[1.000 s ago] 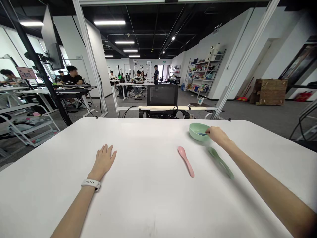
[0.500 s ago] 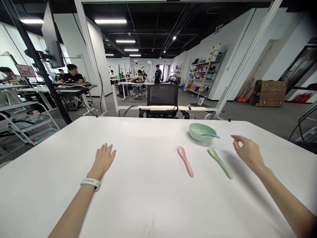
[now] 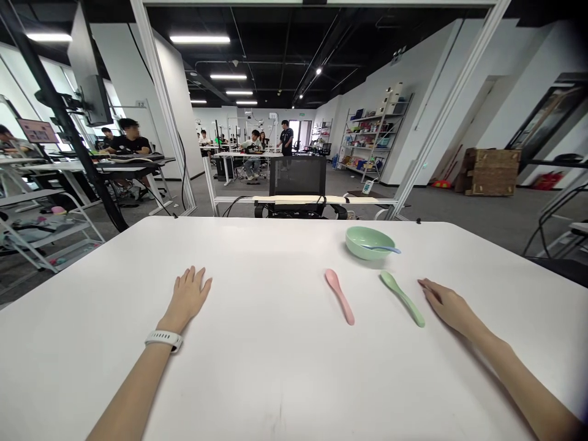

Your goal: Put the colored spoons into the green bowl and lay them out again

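My left hand (image 3: 186, 298) lies palm down on the table at the left, fingers apart, holding nothing. It wears a white wristband (image 3: 164, 340). My right hand (image 3: 448, 307) rests low on the table at the right with its fingers stretched forward and nothing visible in it. Just left of its fingertips lies a green spoon (image 3: 403, 299), not touched. Farther left is a pink spoon (image 3: 340, 297), lying at a similar slant. Behind the spoons stands a green bowl (image 3: 362, 250). A blue spoon (image 3: 383, 248) leans in the bowl, its handle over the right rim.
The white table (image 3: 248, 355) has a metal frame and a black mesh chair (image 3: 297, 176) beyond its far edge. A wheeled cart (image 3: 59, 236) stands left of it. People sit and stand farther back; shelves (image 3: 376, 138) and a wooden crate (image 3: 493, 171) are at the right.
My right hand has come down onto the table, and its curled fingers have straightened. My left hand stays put. The whole view has shifted slightly.
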The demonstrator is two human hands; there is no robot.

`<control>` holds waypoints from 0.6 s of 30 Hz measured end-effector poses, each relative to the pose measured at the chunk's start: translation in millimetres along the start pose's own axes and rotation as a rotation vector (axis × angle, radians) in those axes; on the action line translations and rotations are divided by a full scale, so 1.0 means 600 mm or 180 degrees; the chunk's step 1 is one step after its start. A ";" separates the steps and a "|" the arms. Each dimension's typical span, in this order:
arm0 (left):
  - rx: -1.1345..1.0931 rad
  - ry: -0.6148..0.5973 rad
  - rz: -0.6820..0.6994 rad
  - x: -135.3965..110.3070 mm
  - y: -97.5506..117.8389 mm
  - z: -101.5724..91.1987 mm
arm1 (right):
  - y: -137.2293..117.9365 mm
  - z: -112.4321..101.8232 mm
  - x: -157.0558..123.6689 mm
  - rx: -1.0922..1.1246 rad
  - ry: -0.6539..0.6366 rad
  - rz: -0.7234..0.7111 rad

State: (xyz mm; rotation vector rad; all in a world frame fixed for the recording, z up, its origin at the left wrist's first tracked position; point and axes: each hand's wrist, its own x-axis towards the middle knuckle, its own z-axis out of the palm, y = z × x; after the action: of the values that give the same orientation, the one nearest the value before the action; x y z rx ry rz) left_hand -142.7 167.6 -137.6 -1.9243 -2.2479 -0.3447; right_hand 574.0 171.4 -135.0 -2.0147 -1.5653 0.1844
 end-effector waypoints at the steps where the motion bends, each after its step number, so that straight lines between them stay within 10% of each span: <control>1: 0.0001 0.0002 0.0000 0.000 0.000 0.000 | -0.001 -0.001 0.001 -0.0051 -0.0032 0.0007; 10: 0.0044 -0.0173 -0.0033 0.001 0.002 -0.008 | -0.102 -0.050 0.065 -0.0421 0.0555 -0.0578; 18: -0.0005 -0.0085 0.0003 0.006 -0.004 -0.002 | -0.239 -0.049 0.173 -0.1229 -0.0374 -0.0803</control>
State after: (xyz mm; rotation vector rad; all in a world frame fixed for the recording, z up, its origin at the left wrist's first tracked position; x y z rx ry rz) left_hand -145.9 170.1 -135.8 -1.9422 -2.2638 -0.3228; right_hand 497.5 278.0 -13.0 -2.0893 -2.0388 -0.1087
